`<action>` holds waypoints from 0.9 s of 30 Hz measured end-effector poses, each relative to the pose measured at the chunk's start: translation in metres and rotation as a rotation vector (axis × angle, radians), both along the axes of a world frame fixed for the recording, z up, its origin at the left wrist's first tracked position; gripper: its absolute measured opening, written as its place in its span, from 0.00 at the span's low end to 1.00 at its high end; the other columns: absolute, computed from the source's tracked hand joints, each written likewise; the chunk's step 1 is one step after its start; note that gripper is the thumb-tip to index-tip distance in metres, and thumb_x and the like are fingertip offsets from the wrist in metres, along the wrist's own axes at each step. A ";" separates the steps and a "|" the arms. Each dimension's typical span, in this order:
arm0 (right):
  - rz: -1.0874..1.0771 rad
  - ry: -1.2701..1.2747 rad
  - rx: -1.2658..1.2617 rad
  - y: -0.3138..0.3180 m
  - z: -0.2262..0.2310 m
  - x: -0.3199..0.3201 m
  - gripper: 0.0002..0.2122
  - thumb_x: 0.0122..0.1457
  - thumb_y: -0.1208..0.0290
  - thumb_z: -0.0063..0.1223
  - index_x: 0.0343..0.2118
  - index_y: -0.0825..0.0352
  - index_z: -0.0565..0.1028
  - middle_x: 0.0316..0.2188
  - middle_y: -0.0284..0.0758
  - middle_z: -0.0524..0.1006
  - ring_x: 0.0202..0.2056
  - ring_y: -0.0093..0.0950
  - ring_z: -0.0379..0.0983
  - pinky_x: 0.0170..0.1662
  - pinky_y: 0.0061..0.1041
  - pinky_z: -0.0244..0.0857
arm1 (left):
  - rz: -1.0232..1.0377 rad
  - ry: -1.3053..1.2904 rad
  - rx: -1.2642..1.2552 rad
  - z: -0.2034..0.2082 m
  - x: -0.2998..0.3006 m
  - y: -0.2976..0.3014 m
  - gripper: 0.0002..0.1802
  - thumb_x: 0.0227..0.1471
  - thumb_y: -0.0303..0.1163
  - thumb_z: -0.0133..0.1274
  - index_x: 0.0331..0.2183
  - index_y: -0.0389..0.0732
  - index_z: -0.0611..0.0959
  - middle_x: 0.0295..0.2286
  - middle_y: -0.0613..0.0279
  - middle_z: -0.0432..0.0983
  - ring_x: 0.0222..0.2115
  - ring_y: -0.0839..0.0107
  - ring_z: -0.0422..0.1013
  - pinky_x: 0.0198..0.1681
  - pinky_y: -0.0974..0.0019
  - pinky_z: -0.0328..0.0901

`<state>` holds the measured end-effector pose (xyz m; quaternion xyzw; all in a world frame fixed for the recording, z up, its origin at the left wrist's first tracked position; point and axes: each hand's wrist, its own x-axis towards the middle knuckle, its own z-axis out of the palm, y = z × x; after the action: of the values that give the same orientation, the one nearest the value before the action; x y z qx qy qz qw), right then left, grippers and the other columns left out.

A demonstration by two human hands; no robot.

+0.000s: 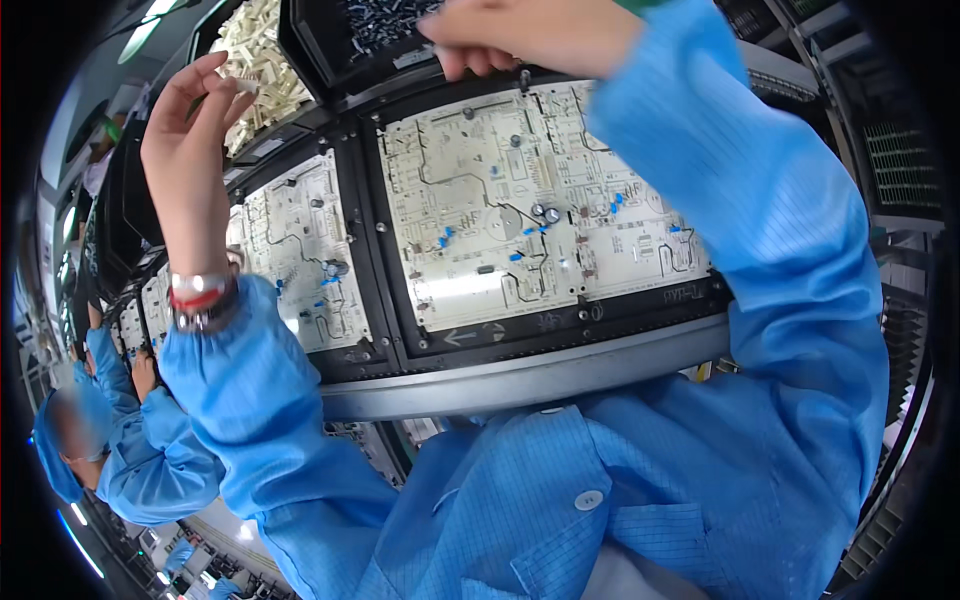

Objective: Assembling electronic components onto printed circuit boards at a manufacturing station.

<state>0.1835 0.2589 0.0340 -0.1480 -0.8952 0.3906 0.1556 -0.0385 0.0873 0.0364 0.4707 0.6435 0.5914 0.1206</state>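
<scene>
My left hand (188, 135) is raised at the near side of a bin of cream-white connectors (262, 50). A small white connector (245, 87) is pinched between its thumb and fingertips. At the front of a black bin of small dark blue components (385, 28) is my right hand (535, 35), its fingers curled together; whatever it holds, if anything, does not show. Below the hands lies a pale circuit board panel (460, 220) in a black frame (375, 230), with several blue parts and round capacitors on it. Another pale circuit board (300, 240) lies left of it.
A grey metal rail (530, 380) runs along the near edge of the frames, close to my body. On the left, a co-worker in blue clothing (160, 460) reaches toward boards farther along the line. Dark slotted racks (905, 165) stand at the right.
</scene>
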 end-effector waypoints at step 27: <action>0.081 -0.048 0.177 -0.067 -0.075 0.141 0.06 0.46 0.79 0.59 0.29 0.67 0.76 0.29 0.33 0.72 0.32 0.33 0.69 0.36 0.28 0.65 | -0.397 -0.491 -0.291 -0.048 0.159 -0.027 0.18 0.50 0.19 0.52 0.45 0.27 0.73 0.44 0.52 0.72 0.39 0.70 0.73 0.44 0.68 0.68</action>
<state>0.3244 0.1923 -0.0413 -0.1065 -0.9350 0.3121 0.1304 0.1201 0.0602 -0.0119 0.4081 0.5688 0.5543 0.4503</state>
